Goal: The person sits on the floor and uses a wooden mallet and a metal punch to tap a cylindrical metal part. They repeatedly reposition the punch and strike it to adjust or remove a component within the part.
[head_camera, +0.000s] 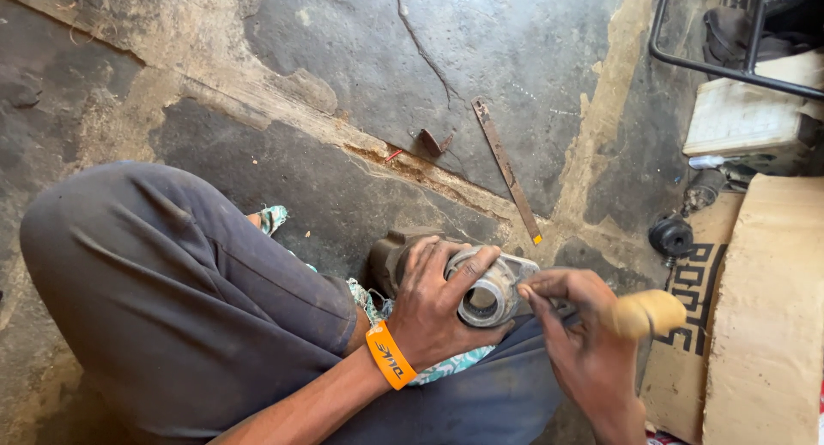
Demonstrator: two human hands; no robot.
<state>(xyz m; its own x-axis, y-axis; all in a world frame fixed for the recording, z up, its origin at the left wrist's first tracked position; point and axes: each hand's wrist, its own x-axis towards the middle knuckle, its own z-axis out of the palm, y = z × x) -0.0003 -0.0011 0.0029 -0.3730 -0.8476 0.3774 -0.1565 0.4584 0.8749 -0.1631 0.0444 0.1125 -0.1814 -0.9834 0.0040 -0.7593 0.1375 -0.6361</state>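
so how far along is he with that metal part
Done: nothing finished shows. In hand: the left hand grips a metal housing with a round bore on the lap, while the right hand works a wooden-handled tool at its rim. Left: cannot tell how much; a flat metal strip and small bracket lie untouched on the floor.

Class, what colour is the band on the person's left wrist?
Orange wristband, clearest in the head view.

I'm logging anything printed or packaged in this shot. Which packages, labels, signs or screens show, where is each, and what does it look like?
Wristband: on the left hand's wrist, orange strip with dark print.
Cardboard sheet: flat on the floor at right, brown with a black key-pattern print.
Cardboard box: right edge, plain tan.
No signs or screens.
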